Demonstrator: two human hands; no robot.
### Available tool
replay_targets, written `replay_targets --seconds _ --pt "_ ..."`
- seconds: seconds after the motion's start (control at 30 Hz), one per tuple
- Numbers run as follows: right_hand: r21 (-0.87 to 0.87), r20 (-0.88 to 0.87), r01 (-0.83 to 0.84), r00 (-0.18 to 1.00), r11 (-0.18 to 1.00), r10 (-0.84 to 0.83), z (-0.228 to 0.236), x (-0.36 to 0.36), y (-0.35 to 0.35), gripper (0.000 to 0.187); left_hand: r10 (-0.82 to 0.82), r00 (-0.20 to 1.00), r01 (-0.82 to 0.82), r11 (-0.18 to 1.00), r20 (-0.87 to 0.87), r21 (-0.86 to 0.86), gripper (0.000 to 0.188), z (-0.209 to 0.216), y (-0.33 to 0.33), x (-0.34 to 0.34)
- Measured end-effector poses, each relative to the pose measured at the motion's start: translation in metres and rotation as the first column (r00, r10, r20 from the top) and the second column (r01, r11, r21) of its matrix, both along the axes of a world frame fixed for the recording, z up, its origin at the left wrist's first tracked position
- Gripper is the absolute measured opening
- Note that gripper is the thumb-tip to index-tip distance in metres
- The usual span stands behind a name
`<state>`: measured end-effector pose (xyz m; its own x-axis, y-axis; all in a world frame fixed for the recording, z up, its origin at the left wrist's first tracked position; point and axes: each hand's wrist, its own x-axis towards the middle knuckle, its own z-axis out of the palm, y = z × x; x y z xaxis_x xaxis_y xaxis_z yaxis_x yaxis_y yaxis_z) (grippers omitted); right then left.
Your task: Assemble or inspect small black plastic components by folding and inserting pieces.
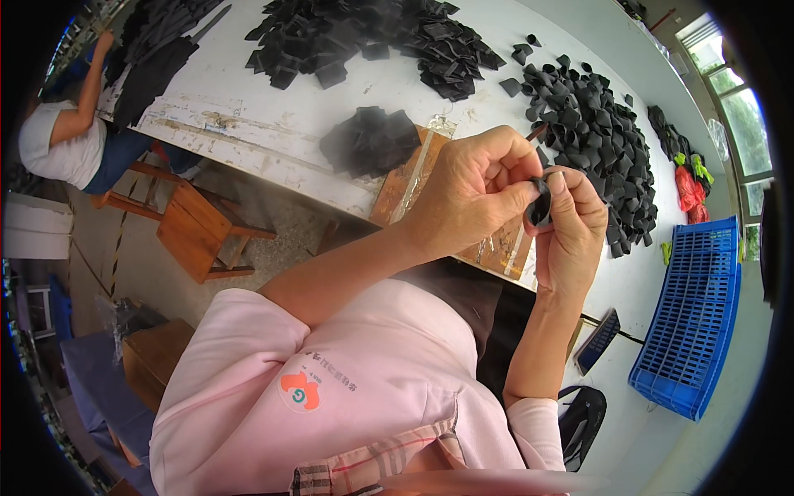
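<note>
Above the wooden board (400,183) on the table, both hands meet on a small black piece of material (542,205) bent into a loop. My left hand (475,194) pinches its upper edge between thumb and fingers. Opposite it, my right hand (571,227) grips the loop with the thumb on top and fingers curled behind. Beside the left hand lies a small heap of flat black pieces (370,142). Just beyond the right hand spreads a large pile of black pieces curled into rings (600,140). My fingers partly cover the held piece.
More flat black pieces (331,37) are heaped at the table's far side, with long black strips (161,70) at the far left. A blue plastic crate (686,310) stands at right. At left are a wooden stool (194,227) and a seated person (70,140).
</note>
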<state>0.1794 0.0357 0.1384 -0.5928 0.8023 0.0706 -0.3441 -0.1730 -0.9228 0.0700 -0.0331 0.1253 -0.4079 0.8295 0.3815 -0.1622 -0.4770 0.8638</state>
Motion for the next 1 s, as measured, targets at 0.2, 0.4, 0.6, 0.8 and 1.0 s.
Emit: replay_targets --seconds 0.2,0.4,0.6,0.8,1.0 --pt "0.495 0.304 0.101 0.910 0.863 -0.281 -0.021 0.003 -0.022 0.013 0.028 0.996 -0.029 0.999 -0.084 -0.017 0.014 -0.032 -0.006 0.007" --pt "0.532 0.473 -0.047 0.844 0.845 -0.251 -0.054 0.016 -0.022 0.013 0.149 0.979 -0.173 0.968 -0.140 -0.181 0.011 -0.070 -0.019 0.013" --pt "0.484 0.482 0.173 0.766 0.858 -0.426 -0.055 0.033 0.098 0.042 0.457 0.371 -0.751 0.660 -0.808 0.029 0.016 -0.118 -0.012 -0.054" --pt "0.271 0.508 0.066 0.838 0.960 -0.201 -0.068 0.031 0.067 0.037 0.029 0.116 -0.862 0.499 -0.993 -0.086 0.017 -0.133 0.032 -0.105" --pt "0.171 0.546 -0.101 0.838 0.980 -0.009 -0.075 0.019 0.030 0.023 0.008 0.078 -0.831 0.552 -0.997 -0.061 0.012 -0.135 0.038 -0.114"
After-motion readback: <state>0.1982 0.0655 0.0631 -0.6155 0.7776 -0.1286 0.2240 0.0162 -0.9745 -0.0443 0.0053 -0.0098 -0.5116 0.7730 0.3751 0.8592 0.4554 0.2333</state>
